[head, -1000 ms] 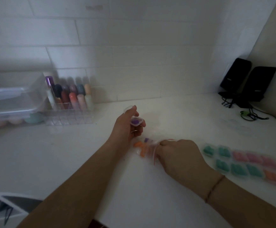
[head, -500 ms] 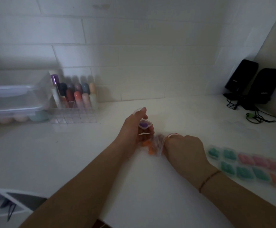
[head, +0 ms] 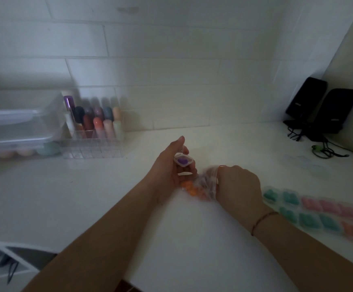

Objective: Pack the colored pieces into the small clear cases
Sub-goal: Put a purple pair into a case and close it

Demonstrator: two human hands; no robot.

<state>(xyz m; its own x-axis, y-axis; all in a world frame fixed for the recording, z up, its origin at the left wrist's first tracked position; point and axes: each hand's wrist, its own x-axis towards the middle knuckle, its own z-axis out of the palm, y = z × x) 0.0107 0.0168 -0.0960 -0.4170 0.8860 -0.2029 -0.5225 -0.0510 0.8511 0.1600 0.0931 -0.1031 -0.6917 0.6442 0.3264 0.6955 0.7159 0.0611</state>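
Reaching in from the near edge, two bare forearms cross the white bench [head: 87, 207]. Nearest on the right, a run of filled clear cases [head: 318, 211] lies in two rows: I count about five with teal pieces, four or so pink, a couple orange, though the far end blurs off the frame so the total is unsure. The right hand [head: 237, 184], a thin bracelet [head: 263, 220] on its wrist, is knuckles-up, its fingers curled down into a clear plastic bag [head: 208, 182]; what they grip inside is hidden. Orange pieces [head: 192, 189] show through the bag's near side, too blurred to count. Just beside it, the left hand [head: 171, 165] is raised off the bench, thumb up, fingers pinching one small open clear case [head: 183, 160] with one purple piece [head: 182, 160] sitting in it. Farther right, a few empty clear cases [head: 302, 163] lie faintly on the bench. Against the tiled wall at left stands a clear organiser [head: 93, 144] holding roughly ten coloured tubes, next to two stacked clear boxes [head: 17, 131]. Far right, two black speakers [head: 323, 108] with tangled cables.
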